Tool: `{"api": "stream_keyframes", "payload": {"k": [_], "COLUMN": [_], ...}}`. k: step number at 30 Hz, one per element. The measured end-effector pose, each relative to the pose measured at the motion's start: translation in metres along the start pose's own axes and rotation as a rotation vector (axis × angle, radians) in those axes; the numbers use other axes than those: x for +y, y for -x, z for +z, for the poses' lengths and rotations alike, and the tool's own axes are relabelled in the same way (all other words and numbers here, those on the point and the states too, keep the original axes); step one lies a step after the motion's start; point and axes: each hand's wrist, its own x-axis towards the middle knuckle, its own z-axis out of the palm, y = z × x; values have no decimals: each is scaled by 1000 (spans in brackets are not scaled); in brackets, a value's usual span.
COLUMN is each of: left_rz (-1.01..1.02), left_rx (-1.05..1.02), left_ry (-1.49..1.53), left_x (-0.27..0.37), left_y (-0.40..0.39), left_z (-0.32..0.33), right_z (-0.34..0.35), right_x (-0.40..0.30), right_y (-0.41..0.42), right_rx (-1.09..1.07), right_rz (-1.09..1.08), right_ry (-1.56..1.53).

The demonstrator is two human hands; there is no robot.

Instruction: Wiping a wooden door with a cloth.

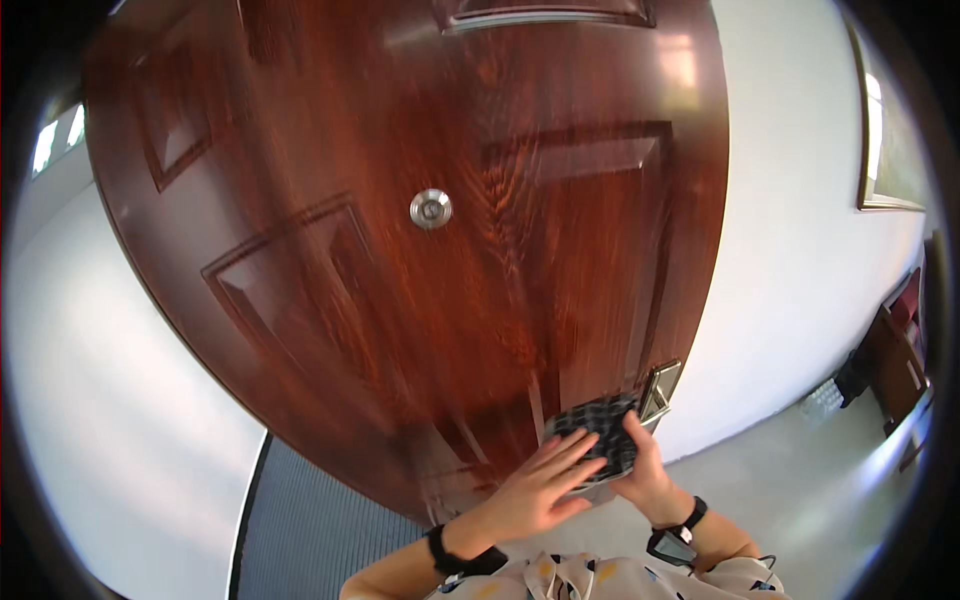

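Observation:
I see a folded dark checked cloth (600, 420) in front of the lower part of a reddish-brown panelled door (450, 300). My right hand (646, 469) grips the cloth by its right edge, thumb along the front. My left hand (544, 484) rests across the near face of the cloth with its fingers spread, not closed around it. Just beyond my right thumb is the metal door handle (660, 394) on its plate. A round metal peephole (431, 209) sits higher up in the door. Black bands with devices are on both my wrists.
White walls (795, 225) flank the door. A ribbed grey mat (315, 525) lies at lower left, and pale floor (757, 487) extends to the right. A framed picture (896, 135) hangs on the right wall. Dark furniture (892, 367) stands at the far right.

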Motion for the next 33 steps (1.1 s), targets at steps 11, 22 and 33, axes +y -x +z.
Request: {"api": "stream_keyframes", "payload": {"k": [11, 22, 33], "left_rz": [-892, -1145, -1035], "left_rx": [151, 117, -38], "left_ry": [-422, -437, -380], "left_x": [-43, -37, -90], "left_y": [254, 430, 405], "left_z": [-21, 45, 24], "right_z": [152, 131, 318], "right_x": [-107, -89, -169], "right_y": [-72, -100, -120], "right_rx": [276, 144, 467], "right_rz": [-1749, -1954, -2260], "right_ry": [1850, 1876, 1546]}}
